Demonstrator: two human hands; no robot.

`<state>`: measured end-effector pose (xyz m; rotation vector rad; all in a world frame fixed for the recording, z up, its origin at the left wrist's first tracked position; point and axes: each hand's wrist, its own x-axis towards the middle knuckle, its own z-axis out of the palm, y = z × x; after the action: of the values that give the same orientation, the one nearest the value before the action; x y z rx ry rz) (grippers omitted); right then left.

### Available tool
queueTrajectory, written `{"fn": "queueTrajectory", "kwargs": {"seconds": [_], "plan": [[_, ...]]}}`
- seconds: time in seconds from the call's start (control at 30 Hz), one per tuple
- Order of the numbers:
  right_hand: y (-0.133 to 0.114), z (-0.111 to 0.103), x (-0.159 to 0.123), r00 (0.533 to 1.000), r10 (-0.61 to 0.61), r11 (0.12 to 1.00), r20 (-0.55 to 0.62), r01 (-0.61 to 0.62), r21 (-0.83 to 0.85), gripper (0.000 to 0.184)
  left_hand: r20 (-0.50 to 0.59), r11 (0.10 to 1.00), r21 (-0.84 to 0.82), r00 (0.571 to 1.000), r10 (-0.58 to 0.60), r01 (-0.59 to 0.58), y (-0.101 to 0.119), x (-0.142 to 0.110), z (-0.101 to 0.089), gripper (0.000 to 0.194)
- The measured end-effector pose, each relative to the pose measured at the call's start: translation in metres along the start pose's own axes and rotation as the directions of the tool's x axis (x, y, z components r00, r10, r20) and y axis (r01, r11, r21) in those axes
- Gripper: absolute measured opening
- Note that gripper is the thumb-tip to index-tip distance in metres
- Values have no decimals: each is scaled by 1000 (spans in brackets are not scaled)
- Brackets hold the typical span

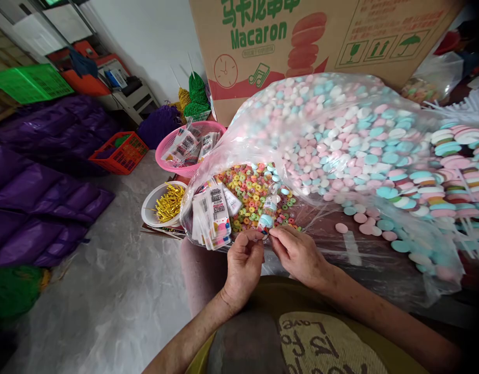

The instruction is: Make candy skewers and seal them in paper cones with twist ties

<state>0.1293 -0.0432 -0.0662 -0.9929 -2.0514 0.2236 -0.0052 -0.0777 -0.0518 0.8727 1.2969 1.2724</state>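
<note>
A small clear candy bag (268, 210) with pale discs and a printed end lies over the loose candy rings (247, 182). My left hand (244, 262) pinches the near end of this bag between thumb and fingers. Right beside it, my right hand (300, 254) pinches the same end, the fingertips of both hands almost touching. What exactly sits between the fingertips is partly hidden. To the left of the bag, a fanned stack of flat printed packets (212, 215) rests on the plastic sheet.
A white bowl (148, 208) of gold twist ties and a pink basket (165, 163) of packets stand at left. Behind is a large plastic bag of pastel discs (333, 135) against a cardboard box (247, 67). Stacked disc skewers (453, 176) lie at right.
</note>
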Motion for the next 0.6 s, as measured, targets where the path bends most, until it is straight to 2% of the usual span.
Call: {"fn": "queueTrajectory", "kwargs": {"seconds": [0.27,0.47,0.6], "plan": [[3,-3,5,994,-52,988,95,65,-142,17,-24,998,56,1000,17,-16,-6,7,-1,18],[3,-5,9,988,-96,991,124,107,-85,19,-20,989,143,999,27,-24,-10,9,-5,14],[-2,-1,5,976,-143,973,164,168,-155,18,-48,993,108,998,50,-45,-18,12,-8,17]]}}
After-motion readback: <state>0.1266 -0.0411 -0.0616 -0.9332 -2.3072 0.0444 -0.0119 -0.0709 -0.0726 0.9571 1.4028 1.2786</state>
